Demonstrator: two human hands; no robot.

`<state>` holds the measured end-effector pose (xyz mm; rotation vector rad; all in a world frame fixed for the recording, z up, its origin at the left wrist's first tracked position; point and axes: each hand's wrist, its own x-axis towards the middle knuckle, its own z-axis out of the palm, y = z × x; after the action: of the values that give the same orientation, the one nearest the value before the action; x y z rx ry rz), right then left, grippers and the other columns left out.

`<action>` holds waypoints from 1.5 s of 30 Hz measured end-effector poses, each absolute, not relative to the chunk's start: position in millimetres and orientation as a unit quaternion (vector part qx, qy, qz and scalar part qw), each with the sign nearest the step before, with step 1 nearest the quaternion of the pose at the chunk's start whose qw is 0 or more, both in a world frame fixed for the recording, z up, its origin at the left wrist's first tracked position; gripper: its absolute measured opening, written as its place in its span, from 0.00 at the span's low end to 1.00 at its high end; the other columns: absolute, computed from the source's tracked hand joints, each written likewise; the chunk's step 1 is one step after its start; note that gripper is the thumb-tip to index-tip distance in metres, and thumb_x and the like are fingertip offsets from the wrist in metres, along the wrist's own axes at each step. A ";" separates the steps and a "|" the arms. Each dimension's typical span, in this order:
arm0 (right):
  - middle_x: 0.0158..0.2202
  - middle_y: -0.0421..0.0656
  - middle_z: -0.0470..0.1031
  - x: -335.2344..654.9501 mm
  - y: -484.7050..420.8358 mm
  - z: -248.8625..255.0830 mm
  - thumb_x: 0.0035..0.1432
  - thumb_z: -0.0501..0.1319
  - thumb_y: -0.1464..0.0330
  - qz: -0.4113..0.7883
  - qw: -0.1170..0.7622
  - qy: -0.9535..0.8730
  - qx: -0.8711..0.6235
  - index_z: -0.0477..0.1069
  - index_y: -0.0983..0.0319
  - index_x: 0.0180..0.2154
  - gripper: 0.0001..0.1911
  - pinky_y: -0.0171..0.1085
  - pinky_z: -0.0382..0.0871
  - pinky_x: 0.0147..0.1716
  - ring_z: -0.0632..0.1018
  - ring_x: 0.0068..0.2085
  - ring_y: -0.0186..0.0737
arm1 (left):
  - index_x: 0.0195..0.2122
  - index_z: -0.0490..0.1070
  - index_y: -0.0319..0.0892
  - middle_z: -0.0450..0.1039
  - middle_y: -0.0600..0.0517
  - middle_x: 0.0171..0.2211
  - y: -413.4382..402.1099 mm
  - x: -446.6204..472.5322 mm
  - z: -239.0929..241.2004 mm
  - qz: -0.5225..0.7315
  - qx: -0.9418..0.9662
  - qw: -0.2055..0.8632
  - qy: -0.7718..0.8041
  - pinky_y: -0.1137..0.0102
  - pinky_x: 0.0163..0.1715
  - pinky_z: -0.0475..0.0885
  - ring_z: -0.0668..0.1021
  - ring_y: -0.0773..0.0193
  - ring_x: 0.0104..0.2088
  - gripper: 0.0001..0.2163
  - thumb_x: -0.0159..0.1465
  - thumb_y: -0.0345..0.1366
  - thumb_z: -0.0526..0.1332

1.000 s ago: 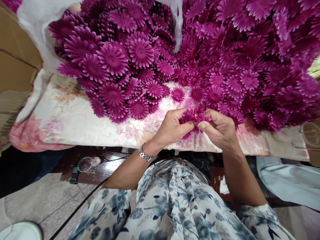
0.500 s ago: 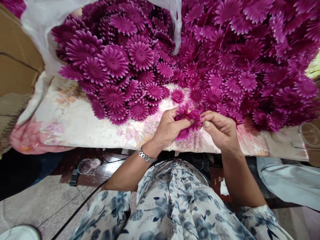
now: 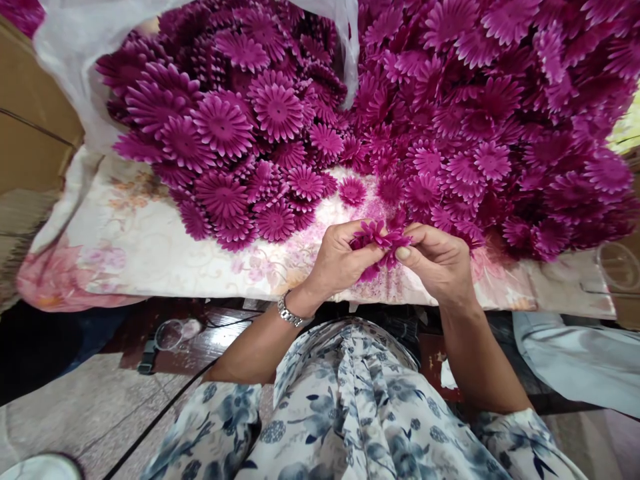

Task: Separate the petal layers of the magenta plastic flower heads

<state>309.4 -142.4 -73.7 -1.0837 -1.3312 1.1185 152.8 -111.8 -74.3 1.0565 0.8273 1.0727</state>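
Both hands meet over the near edge of a table covered with a floral cloth [image 3: 150, 247]. My left hand [image 3: 343, 260] and my right hand [image 3: 437, 260] both pinch a small bunch of magenta fabric flower petals [image 3: 380, 237] between their fingers. A silver watch [image 3: 289, 312] sits on my left wrist. Just beyond the hands lies a large heap of the same magenta flower pieces [image 3: 475, 127], with small loose ones [image 3: 353, 190] closest to my fingers.
At the back left, a clear plastic bag [image 3: 75, 60] holds larger magenta flower pieces [image 3: 220, 127]. A cardboard box [image 3: 30, 127] stands at the far left. A clear cup [image 3: 617, 267] sits at the table's right end. A cable runs across the floor below.
The hands have stayed at the table edge, turning and working the flower bunch between the fingers. The view shifted slightly.
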 end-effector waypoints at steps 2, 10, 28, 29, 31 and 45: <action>0.28 0.36 0.71 309.4 -141.5 -75.7 0.52 0.66 0.72 0.475 0.537 -0.558 -0.418 0.73 0.59 0.29 0.03 0.30 0.64 0.29 0.70 0.30 0.28 | 0.24 0.74 0.39 0.67 0.59 0.19 -112.8 153.1 -74.9 0.464 0.443 0.671 0.371 0.77 0.22 0.64 0.67 0.74 0.20 0.05 0.46 0.29 0.67; 0.27 0.37 0.67 303.1 -141.6 -80.0 0.58 0.61 0.68 0.495 0.549 -0.564 -0.369 0.72 0.59 0.31 0.03 0.32 0.62 0.29 0.68 0.29 0.29 | 0.20 0.73 0.39 0.70 0.59 0.18 -116.4 157.2 -70.3 0.475 0.300 0.747 0.356 0.79 0.24 0.66 0.69 0.76 0.20 0.06 0.41 0.24 0.66; 0.28 0.38 0.71 298.7 -146.9 -64.0 0.53 0.64 0.72 0.085 0.453 -0.753 -0.470 0.69 0.61 0.34 0.06 0.33 0.68 0.30 0.73 0.31 0.31 | 0.21 0.75 0.39 0.73 0.58 0.18 -120.0 160.4 -78.2 0.489 0.213 0.780 0.327 0.80 0.22 0.67 0.72 0.76 0.18 0.07 0.40 0.24 0.70; 0.28 0.38 0.72 298.3 -147.0 -63.0 0.54 0.64 0.73 0.062 0.445 -0.761 -0.469 0.69 0.61 0.33 0.05 0.33 0.69 0.30 0.73 0.31 0.32 | 0.21 0.75 0.39 0.73 0.58 0.18 -120.2 160.9 -78.8 0.497 0.223 0.771 0.330 0.80 0.21 0.67 0.71 0.76 0.18 0.07 0.40 0.24 0.69; 0.28 0.39 0.73 297.7 -147.1 -61.9 0.54 0.63 0.74 0.027 0.430 -0.774 -0.464 0.69 0.60 0.33 0.05 0.34 0.70 0.31 0.74 0.32 0.33 | 0.20 0.75 0.40 0.72 0.59 0.17 -120.8 161.6 -79.8 0.510 0.239 0.755 0.337 0.80 0.20 0.65 0.70 0.77 0.18 0.06 0.41 0.24 0.68; 0.24 0.40 0.74 290.0 -146.9 -62.2 0.48 0.61 0.79 -0.014 0.461 -0.736 -0.496 0.68 0.61 0.27 0.07 0.36 0.68 0.27 0.74 0.28 0.35 | 0.20 0.65 0.41 0.61 0.59 0.19 -130.2 165.3 -90.3 0.569 0.390 0.608 0.393 0.77 0.22 0.60 0.64 0.75 0.21 0.07 0.50 0.28 0.64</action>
<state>290.0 -146.9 -62.2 -1.2190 -1.8099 -0.0343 165.3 -130.2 -90.3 0.9012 0.9079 1.3145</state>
